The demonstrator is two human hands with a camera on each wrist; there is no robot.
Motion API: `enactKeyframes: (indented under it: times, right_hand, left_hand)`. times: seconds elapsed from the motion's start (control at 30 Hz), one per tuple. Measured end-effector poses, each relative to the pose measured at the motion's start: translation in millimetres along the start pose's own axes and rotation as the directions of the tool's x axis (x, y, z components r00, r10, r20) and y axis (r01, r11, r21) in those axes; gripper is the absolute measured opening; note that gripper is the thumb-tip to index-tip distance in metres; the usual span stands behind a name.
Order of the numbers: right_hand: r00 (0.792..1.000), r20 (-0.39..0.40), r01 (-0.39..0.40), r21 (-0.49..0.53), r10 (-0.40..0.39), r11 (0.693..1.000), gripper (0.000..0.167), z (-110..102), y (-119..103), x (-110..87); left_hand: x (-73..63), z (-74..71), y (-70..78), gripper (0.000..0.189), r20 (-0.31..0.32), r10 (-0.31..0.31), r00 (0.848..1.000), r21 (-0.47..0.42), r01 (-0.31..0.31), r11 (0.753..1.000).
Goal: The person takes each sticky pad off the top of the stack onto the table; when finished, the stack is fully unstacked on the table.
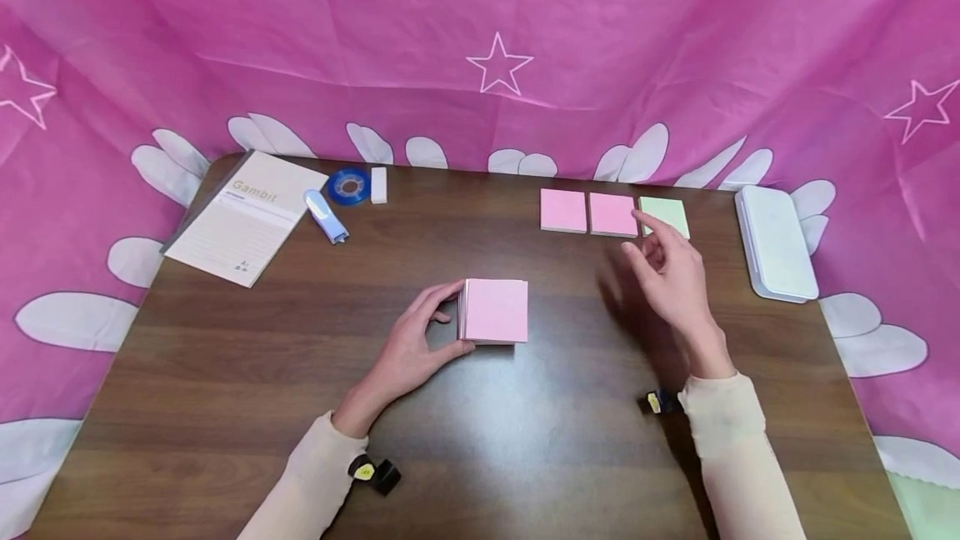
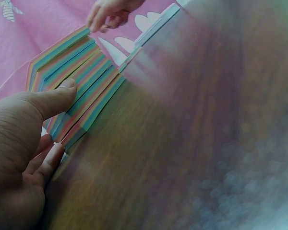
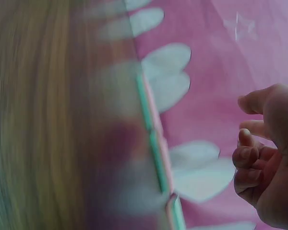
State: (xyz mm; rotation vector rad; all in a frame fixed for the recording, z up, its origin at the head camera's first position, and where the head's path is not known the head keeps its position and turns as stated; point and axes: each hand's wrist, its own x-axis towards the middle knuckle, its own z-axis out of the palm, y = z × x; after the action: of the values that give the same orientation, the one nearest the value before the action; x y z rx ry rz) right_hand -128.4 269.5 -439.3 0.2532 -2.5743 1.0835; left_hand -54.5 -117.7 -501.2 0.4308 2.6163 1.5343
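My left hand (image 1: 411, 350) grips a tall stack of square sticky notes (image 1: 497, 311) at its left side, thumb near the front and fingers behind. Pink shows on top; striped layers of several colours show along the stack's sides (image 2: 84, 81) in the left wrist view. My right hand (image 1: 675, 277) hovers over the table with nothing in it, index finger reaching forward and the other fingers loosely bent. Close beyond it, two thin pink sticky-note pads (image 1: 562, 212) and a light green pad (image 1: 670, 212) lie in a row; the index fingertip overlaps the row in the head view.
At the back left lie a notebook (image 1: 255, 227), a small blue and white tool (image 1: 325, 215) at its edge, a blue tape roll (image 1: 349, 187) and a white eraser (image 1: 378, 186). A white case (image 1: 777, 244) lies at the right. A pink curtain (image 1: 420, 32) borders the table.
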Motion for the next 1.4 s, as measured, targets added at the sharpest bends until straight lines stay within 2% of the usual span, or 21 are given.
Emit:
enactKeyframes:
  times: [0.23,0.37,0.5,0.8,1.0,1.13,1.4]
  right_hand:
    - [0.988,0.086,0.114,0.126,-0.126,0.985,0.046,15.7,-40.3,-14.0]
    - [0.969,0.166,0.154,0.178,-0.183,0.972,0.047,26.2,-60.7,-24.7]
    - [0.946,0.239,0.179,0.187,-0.221,0.966,0.050,38.2,-76.8,-33.5]
    - [0.906,0.386,0.154,0.081,-0.173,0.985,0.087,59.8,-88.1,-44.1]
    - [0.886,0.436,0.145,0.063,-0.157,0.988,0.095,71.3,-89.5,-47.8]
    - [0.886,0.441,0.132,0.056,-0.143,0.990,0.091,76.1,-91.1,-50.7]
    - [0.901,0.414,0.107,0.074,-0.129,0.991,0.088,78.9,-91.2,-53.1]
  left_hand:
    - [0.4,-0.5,-1.0,0.090,0.014,-0.002,1.000,0.009,0.002,1.000]
    - [0.9,0.2,-1.5,0.090,0.017,-0.002,1.000,0.010,0.001,1.000]
    - [1.7,0.9,-2.1,0.090,0.014,-0.004,1.000,0.010,0.004,1.000]
    - [2.0,0.2,-2.6,0.091,0.008,-0.003,1.000,0.013,0.003,1.000]
    - [1.0,-1.2,-0.5,0.090,0.012,-0.011,1.000,0.011,0.011,1.000]
    - [0.7,-1.2,-0.8,0.090,0.009,-0.004,1.000,0.013,0.004,1.000]
    - [0.3,-0.5,-2.3,0.090,0.004,0.011,1.000,0.016,-0.011,1.000]
